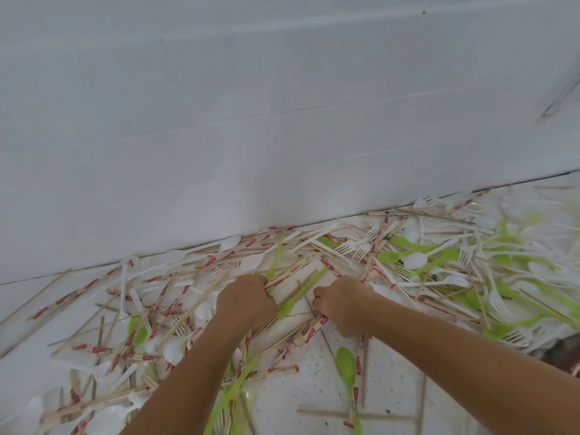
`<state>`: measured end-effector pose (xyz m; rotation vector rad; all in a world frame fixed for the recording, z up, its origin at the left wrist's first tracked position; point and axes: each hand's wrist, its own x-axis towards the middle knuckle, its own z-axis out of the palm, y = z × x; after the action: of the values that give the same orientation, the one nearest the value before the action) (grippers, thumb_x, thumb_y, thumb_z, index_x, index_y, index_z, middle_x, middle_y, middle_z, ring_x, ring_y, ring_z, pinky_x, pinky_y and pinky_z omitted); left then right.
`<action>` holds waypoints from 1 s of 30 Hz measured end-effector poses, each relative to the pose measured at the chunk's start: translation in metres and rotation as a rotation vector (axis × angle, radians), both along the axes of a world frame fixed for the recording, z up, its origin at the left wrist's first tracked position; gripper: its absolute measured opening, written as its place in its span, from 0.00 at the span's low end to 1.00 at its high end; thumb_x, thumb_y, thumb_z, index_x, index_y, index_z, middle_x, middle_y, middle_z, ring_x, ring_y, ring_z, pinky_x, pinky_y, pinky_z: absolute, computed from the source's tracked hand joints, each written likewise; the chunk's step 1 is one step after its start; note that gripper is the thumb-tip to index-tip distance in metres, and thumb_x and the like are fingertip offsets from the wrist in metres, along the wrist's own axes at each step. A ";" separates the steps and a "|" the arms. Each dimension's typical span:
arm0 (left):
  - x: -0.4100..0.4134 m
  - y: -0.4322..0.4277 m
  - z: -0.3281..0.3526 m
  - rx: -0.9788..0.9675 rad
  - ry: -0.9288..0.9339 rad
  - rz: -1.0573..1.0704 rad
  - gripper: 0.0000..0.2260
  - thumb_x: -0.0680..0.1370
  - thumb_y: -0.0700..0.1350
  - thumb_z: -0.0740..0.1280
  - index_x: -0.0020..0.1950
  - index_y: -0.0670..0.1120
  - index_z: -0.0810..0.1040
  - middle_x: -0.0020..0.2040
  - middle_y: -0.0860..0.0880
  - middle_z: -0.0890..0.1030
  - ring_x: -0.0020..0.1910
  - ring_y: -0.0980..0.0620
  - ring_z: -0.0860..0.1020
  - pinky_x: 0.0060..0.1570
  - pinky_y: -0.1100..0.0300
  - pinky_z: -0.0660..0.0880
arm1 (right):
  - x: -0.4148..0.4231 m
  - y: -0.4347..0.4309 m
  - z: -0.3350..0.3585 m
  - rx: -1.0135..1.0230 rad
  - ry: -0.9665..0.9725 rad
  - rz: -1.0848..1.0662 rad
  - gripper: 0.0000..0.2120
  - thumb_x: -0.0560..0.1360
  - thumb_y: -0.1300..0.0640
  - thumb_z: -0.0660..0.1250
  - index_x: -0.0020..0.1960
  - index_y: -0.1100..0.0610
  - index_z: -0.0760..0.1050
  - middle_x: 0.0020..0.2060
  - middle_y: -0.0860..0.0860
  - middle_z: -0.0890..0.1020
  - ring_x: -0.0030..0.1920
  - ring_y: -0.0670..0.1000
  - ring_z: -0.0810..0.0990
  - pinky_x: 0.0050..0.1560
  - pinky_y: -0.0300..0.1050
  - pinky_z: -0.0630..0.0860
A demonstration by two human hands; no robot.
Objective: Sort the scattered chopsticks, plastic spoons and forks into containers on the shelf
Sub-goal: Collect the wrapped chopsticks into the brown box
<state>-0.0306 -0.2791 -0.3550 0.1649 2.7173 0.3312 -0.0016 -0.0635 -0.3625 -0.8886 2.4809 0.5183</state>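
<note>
Gripping chopsticks: L hand, prob. R hand.

Bright, soft, even light, white tiled wall washed pale with a faint sheen near its base, weak shadows below it, plastic forks and spoons by the wall's right end blurred, wall's joints slanting in the wide-angle view

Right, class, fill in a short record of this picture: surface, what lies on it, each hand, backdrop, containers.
surface: white speckled counter
scattered: chopsticks, white forks, white spoons, green spoons
left hand: grips a bundle of chopsticks
right hand: grips chopsticks
backdrop: white tiled wall
containers: not in view
</note>
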 end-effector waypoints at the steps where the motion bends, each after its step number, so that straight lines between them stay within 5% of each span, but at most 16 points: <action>1: -0.001 0.000 0.002 -0.005 -0.006 0.002 0.05 0.73 0.48 0.62 0.45 0.50 0.75 0.42 0.51 0.78 0.41 0.50 0.78 0.39 0.58 0.76 | 0.001 0.000 0.000 -0.007 -0.004 0.001 0.17 0.74 0.59 0.68 0.63 0.56 0.73 0.49 0.52 0.73 0.31 0.51 0.71 0.27 0.45 0.62; 6: -0.005 -0.006 0.007 -0.048 -0.002 -0.019 0.12 0.74 0.55 0.59 0.48 0.50 0.77 0.45 0.51 0.78 0.47 0.48 0.78 0.47 0.55 0.79 | 0.005 -0.002 0.001 -0.068 0.006 -0.005 0.21 0.75 0.60 0.68 0.67 0.56 0.68 0.49 0.54 0.74 0.32 0.52 0.70 0.28 0.46 0.62; 11: -0.005 -0.012 0.005 -0.013 0.098 0.017 0.11 0.79 0.55 0.62 0.42 0.51 0.75 0.40 0.52 0.78 0.42 0.50 0.78 0.42 0.57 0.78 | 0.013 -0.003 -0.001 -0.021 0.018 0.032 0.13 0.77 0.66 0.62 0.59 0.59 0.75 0.50 0.52 0.74 0.30 0.50 0.67 0.29 0.45 0.68; 15: -0.002 -0.011 0.001 0.057 0.102 0.010 0.15 0.82 0.55 0.63 0.36 0.52 0.71 0.37 0.52 0.78 0.36 0.52 0.77 0.34 0.58 0.71 | 0.013 -0.010 -0.001 -0.018 0.027 0.012 0.16 0.75 0.64 0.64 0.63 0.61 0.72 0.55 0.55 0.72 0.30 0.52 0.71 0.27 0.44 0.67; 20: 0.005 -0.003 -0.009 0.061 0.037 0.004 0.04 0.76 0.48 0.71 0.42 0.51 0.79 0.38 0.52 0.79 0.39 0.49 0.80 0.38 0.57 0.78 | 0.014 -0.015 0.000 -0.024 0.040 -0.026 0.20 0.73 0.61 0.68 0.64 0.60 0.71 0.52 0.55 0.71 0.29 0.52 0.72 0.27 0.43 0.68; 30: 0.024 0.005 -0.033 0.094 0.187 -0.121 0.11 0.77 0.57 0.69 0.46 0.50 0.82 0.44 0.52 0.74 0.44 0.48 0.77 0.40 0.55 0.75 | 0.008 -0.014 -0.003 -0.069 0.041 -0.045 0.20 0.73 0.57 0.67 0.65 0.57 0.71 0.47 0.53 0.74 0.40 0.56 0.80 0.40 0.50 0.81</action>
<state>-0.0063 -0.2737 -0.3878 0.4030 2.8597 0.4277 0.0068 -0.0772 -0.3652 -0.8545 2.5630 0.4420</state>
